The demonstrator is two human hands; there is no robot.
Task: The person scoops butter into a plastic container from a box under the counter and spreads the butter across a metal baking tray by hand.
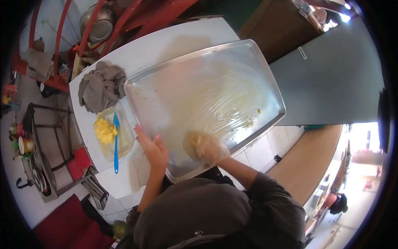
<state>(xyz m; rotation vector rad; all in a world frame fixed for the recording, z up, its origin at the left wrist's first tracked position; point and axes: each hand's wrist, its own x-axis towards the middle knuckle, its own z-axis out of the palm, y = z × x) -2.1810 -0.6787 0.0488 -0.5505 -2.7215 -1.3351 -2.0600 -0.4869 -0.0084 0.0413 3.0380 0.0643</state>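
A large metal baking tray [132, 108] lies on the white table, its surface smeared with a shiny, yellowish grease. My right hand [210, 149], covered in clear plastic, presses on the tray near its front edge. Its fingers are bunched together and coated yellow; whether they hold anything is hidden. My left hand [152, 150] rests against the tray's near left rim with its fingers stretched out, holding nothing. Left of the tray, a clear shallow container [108, 154] holds a soft yellow, butter-like mass [105, 131]. A blue spatula [116, 145] lies across it.
A crumpled grey-brown cloth [101, 88] lies on the white table [124, 182] beside the tray. A grey panel [327, 74] stands at the right, above a wooden bench top [306, 166]. Red metal bars [89, 31] rise behind on the left. Another person [338, 203] is at far right.
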